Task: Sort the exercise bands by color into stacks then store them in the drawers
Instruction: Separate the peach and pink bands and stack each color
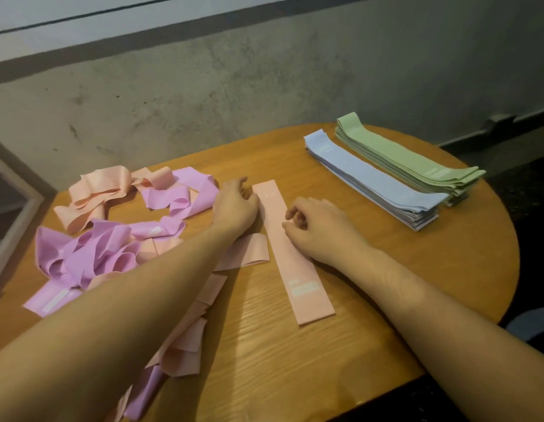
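Both my hands press one flat peach band (290,254), left hand (235,208) flat, right hand (318,228) loosely curled. Two stacks, blue (371,185) and green (407,159), lie right. Tangled peach and purple bands (112,239) crowd the surface (386,284) left.

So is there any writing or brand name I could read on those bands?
None is legible.
Flat peach band: pale label patch and faint marks, too blurred to read.
Purple bands: white label patches, blurred.
Green stack and blue stack: pale patches, unreadable.
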Motion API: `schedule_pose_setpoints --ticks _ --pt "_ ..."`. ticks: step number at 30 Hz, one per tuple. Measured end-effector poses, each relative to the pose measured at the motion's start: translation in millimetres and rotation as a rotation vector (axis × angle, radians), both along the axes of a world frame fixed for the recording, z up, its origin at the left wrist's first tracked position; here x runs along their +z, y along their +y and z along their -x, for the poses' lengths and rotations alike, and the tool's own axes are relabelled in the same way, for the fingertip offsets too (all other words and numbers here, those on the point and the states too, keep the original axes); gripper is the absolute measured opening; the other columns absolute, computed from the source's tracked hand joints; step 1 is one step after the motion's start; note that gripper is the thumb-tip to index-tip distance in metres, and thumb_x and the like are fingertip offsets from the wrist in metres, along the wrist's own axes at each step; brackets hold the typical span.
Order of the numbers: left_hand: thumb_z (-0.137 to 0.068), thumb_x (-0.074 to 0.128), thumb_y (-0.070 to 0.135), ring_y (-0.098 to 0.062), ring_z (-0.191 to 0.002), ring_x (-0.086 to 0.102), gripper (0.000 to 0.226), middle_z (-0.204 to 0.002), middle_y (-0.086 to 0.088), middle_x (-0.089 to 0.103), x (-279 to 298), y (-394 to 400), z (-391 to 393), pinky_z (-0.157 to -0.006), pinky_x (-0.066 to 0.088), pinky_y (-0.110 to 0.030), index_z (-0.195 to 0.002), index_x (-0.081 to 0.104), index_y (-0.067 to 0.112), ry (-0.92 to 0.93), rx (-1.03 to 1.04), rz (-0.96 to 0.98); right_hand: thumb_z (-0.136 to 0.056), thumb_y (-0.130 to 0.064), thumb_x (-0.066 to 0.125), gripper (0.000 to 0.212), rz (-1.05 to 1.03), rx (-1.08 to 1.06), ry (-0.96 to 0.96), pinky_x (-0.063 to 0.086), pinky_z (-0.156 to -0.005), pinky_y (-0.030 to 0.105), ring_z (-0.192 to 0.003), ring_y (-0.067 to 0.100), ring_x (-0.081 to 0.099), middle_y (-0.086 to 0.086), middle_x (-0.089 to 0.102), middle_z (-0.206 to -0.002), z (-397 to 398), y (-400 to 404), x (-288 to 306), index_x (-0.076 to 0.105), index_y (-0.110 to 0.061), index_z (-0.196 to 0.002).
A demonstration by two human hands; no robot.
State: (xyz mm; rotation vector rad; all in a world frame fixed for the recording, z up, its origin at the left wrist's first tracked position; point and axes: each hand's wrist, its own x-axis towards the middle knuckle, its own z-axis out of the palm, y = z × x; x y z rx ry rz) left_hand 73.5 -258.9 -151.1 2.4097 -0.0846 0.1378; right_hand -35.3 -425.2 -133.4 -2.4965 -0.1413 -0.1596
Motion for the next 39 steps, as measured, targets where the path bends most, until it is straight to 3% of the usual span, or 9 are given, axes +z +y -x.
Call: schedule_pose_setpoints --ticks 5,9,15,20,26,29,34,37,39 --pt "-0.097 0.053 0.019 -0.008 -0.109 0.057 0.022 -0.122 0.007 0.059 17.7 23.3 25.4 -0.091 0.045 -0.027 -0.111 0.063 0.032 -0.079 -0.272 -0.016 -0.097 -0.036 0.058 0.02 -0.137 0.095 0.021 0.053 -0.087 0.036 -0.097 0.007 0.056 -0.012 0.063 -0.101 -4.6 19.5 -2.1 0.067 -0.032 -0.114" --pt "-0.099 0.056 0.023 0.001 -0.107 0.056 0.022 -0.113 0.015 0.064 27.8 59.7 53.5 -0.091 0.044 -0.019 -0.117 0.067 0.025 -0.144 -0.391 -0.145 -0.097 -0.034 0.058 0.021 -0.09 0.222 0.043 0.053 -0.083 0.031 -0.093 0.006 0.059 -0.013 0.065 -0.102 -8.2 34.9 10.2 0.071 -0.03 -0.113" --pt "-0.094 0.047 0.049 -0.013 -0.1 0.064 0.041 -0.109 0.005 0.07 9.5 116.5 77.0 -0.084 0.052 -0.041 -0.12 0.066 0.023 -0.243 -0.4 -0.313 -0.095 -0.041 0.06 0.032 0.081 0.312 -0.016 0.044 -0.083 0.029 -0.101 0.013 0.057 -0.006 0.065 -0.107 -23.4 75.4 16.9 0.068 -0.028 -0.124" --pt "-0.089 0.054 0.045 -0.009 -0.1 0.062 0.04 -0.11 0.009 0.069 -0.4 132.3 84.9 -0.087 0.05 -0.034 -0.119 0.065 0.023 -0.299 -0.32 -0.185 -0.085 -0.063 0.062 0.053 0.256 0.367 -0.034 0.044 -0.092 0.036 -0.107 0.018 0.053 -0.007 0.064 -0.111 -30.7 92.8 4.4 0.064 -0.032 -0.128" --pt "-0.089 0.059 0.044 -0.009 -0.1 0.06 0.035 -0.108 0.009 0.068 0.4 129.3 87.1 -0.086 0.047 -0.031 -0.114 0.066 0.021 -0.345 -0.349 -0.176 -0.088 -0.056 0.064 0.026 0.18 0.423 -0.044 0.034 -0.067 0.014 -0.076 -0.001 0.048 -0.02 0.054 -0.079 -30.3 83.1 -4.3 0.073 -0.033 -0.096" --pt "-0.085 0.062 0.047 -0.008 -0.102 0.06 0.039 -0.109 0.009 0.069 0.2 129.5 86.6 -0.088 0.045 -0.03 -0.112 0.068 0.02 -0.399 -0.326 -0.166 -0.09 -0.039 0.072 0.013 0.069 0.421 -0.159 0.033 -0.066 0.02 -0.073 0.002 0.046 -0.015 0.055 -0.076 -32.0 73.4 -7.4 0.075 -0.026 -0.09" --pt "-0.082 0.076 0.039 0.0 -0.101 0.061 0.037 -0.107 0.017 0.067 -0.2 130.3 87.7 -0.083 0.047 -0.017 -0.116 0.064 0.028 -0.254 -0.302 0.005 -0.093 -0.028 0.068 0.012 -0.351 0.199 -0.1 0.036 -0.071 0.013 -0.084 0.004 0.053 0.002 0.065 -0.092 -32.3 58.5 0.5 0.078 -0.023 -0.097" --pt "-0.088 0.069 0.025 -0.003 -0.093 0.06 0.024 -0.099 0.014 0.068 2.5 130.2 87.1 -0.078 0.047 -0.023 -0.111 0.066 0.028 -0.251 -0.267 -0.038 -0.098 -0.025 0.06 0.018 -0.532 0.148 -0.031 0.044 -0.087 0.022 -0.102 0.01 0.057 -0.007 0.063 -0.102 -30.4 60.1 3.4 0.077 -0.021 -0.103" --pt "-0.091 0.065 0.02 -0.005 -0.091 0.059 0.017 -0.096 0.014 0.067 2.9 131.6 86.0 -0.077 0.048 -0.025 -0.106 0.07 0.026 -0.281 -0.246 -0.022 -0.103 -0.021 0.052 0.024 -0.772 0.157 0.067 0.053 -0.084 0.027 -0.099 0.011 0.063 -0.005 0.067 -0.103 -28.1 61.8 6.8 0.073 -0.012 -0.107"
